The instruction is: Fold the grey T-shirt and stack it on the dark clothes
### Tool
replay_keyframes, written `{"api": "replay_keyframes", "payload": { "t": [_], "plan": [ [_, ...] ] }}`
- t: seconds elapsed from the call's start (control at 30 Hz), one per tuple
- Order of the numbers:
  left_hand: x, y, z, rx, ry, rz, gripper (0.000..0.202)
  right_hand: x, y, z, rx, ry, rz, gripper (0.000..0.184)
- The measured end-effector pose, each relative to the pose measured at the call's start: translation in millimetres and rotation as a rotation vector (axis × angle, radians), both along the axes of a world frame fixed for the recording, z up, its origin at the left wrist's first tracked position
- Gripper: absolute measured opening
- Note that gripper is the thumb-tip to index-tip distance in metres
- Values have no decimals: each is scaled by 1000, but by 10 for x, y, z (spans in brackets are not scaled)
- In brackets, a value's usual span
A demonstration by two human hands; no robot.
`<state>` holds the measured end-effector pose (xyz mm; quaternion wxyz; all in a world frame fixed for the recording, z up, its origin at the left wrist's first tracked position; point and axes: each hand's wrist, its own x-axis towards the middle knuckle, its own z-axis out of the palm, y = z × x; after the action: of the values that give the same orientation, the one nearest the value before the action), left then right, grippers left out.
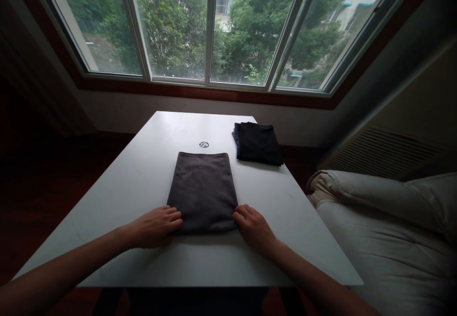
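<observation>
A dark grey folded cloth (203, 187), perhaps a garment, lies flat on the white table (117, 202) in front of me. Its shape is close to a rectangle, with the narrower-looking end away from me. My left hand (159, 225) is closed at the near left corner, fingers curled over the edge with the thumb hidden. At the near right edge, my right hand (255, 228) pinches the same cloth between thumb and fingers. Both hands rest at table height.
A stack of folded black and navy cloths (259, 143) sits near the table's far right edge. A small round dark emblem (203, 144) marks the tabletop. To the right is a pale padded sofa (389, 240); a window (207, 30) spans the wall beyond.
</observation>
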<state>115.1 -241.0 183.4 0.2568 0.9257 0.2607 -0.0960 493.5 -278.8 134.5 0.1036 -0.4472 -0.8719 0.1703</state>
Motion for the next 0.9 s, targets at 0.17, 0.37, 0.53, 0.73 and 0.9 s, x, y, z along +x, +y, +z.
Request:
{"api": "replay_keyframes", "payload": {
  "t": [0.17, 0.37, 0.53, 0.73, 0.9],
  "plan": [
    [-146, -5, -23, 45, -67, 9, 50, -51, -17, 59, -27, 2, -56, 59],
    [-257, 134, -67, 22, -196, 68, 27, -143, 27, -14, 139, 118, 39, 43],
    [-310, 564, 425, -154, -288, 334, 21, -54, 275, 278, -15, 315, 23, 27],
    [-232, 803, 1222, -274, -563, 471, 27, 235, 530, 1220, -59, 583, -150, 20],
    [-26, 1001, 1692, -112, -813, 440, 18, 507, 648, 1906, 158, 688, -347, 22]
  ]
}}
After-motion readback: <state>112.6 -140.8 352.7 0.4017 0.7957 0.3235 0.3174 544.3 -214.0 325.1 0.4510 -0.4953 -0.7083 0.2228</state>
